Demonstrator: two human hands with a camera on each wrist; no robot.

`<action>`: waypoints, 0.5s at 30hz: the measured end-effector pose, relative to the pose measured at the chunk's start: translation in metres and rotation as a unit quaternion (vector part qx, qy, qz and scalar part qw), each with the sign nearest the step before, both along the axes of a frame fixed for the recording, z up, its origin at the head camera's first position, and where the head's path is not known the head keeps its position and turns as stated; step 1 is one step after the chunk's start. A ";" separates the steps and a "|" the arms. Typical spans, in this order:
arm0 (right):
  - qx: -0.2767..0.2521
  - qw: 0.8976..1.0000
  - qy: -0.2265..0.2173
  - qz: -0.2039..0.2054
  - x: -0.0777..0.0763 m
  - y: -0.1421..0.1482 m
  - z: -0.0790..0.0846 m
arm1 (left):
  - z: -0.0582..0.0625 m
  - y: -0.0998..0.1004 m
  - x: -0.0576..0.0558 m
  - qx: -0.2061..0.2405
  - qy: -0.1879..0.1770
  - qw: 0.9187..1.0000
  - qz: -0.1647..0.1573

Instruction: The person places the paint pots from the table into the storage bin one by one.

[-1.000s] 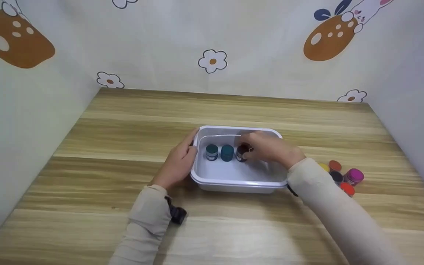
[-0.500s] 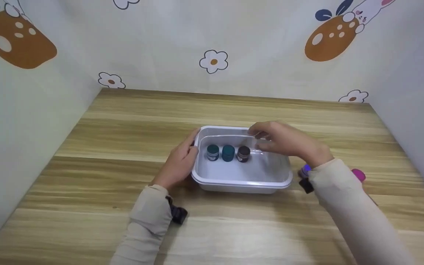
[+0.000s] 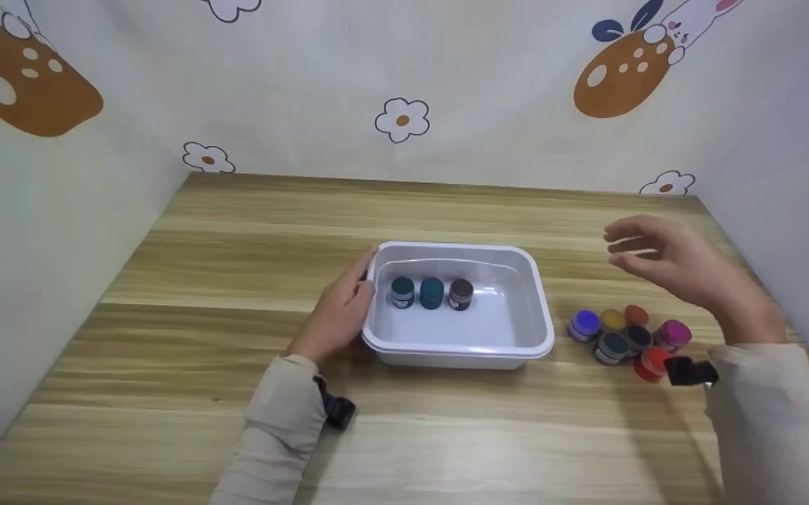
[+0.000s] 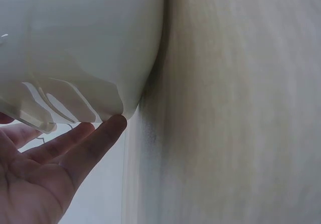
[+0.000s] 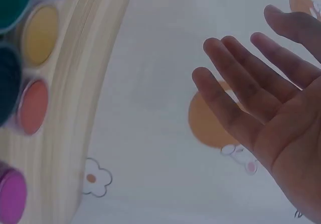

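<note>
My left hand (image 3: 334, 315) lies against the left end of a white plastic tub (image 3: 457, 355), thumb at its rim. In the left wrist view, straight fingers (image 4: 90, 146) touch the tub's outer wall. Standing in a row inside are a dark green-lidded jar (image 3: 403, 292), a teal jar (image 3: 432, 293) and a dark brown-lidded jar (image 3: 461, 294). My right hand (image 3: 685, 266) is raised at the right, behind a cluster of jars, holding nothing. Its fingers are spread and loosely extended in the right wrist view.
Right of the tub, the jar cluster includes blue (image 3: 584, 325), yellow (image 3: 613, 320), orange-brown (image 3: 636, 315), black (image 3: 638, 340), dark green (image 3: 612, 348), magenta (image 3: 673, 336) and red (image 3: 652, 364) lids. A patterned cloth wall (image 3: 516, 140) borders the wooden table (image 3: 446, 442).
My right hand let go of the dark brown-lidded jar in the tub, lifted out and moved right above the table. The left hand stayed at the tub.
</note>
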State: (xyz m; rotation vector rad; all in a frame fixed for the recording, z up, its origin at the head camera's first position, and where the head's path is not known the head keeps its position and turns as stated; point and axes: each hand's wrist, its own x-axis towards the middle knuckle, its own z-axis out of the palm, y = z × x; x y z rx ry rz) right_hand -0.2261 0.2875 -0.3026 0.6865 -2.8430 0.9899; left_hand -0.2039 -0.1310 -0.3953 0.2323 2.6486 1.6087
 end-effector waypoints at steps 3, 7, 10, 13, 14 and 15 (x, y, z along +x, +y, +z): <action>-0.004 1.000 0.004 -0.027 0.008 0.026 -0.013 | 0.000 0.001 0.001 0.004 0.006 1.000 -0.002; 0.006 0.999 -0.004 -0.047 0.018 0.055 -0.033 | 0.001 0.001 0.001 0.006 -0.004 1.000 -0.002; 0.016 0.997 -0.034 -0.066 0.025 0.075 -0.046 | 0.002 0.001 0.000 0.005 -0.013 1.000 -0.002; 0.012 0.993 -0.076 -0.088 0.030 0.091 -0.058 | 0.002 0.000 0.000 0.001 -0.018 1.000 -0.001; 0.012 0.991 -0.093 -0.096 0.031 0.095 -0.062 | 0.001 0.000 0.000 0.001 -0.019 1.000 -0.001; 0.013 0.988 -0.111 -0.104 0.032 0.097 -0.065 | 0.001 0.000 0.001 0.001 -0.020 1.000 -0.001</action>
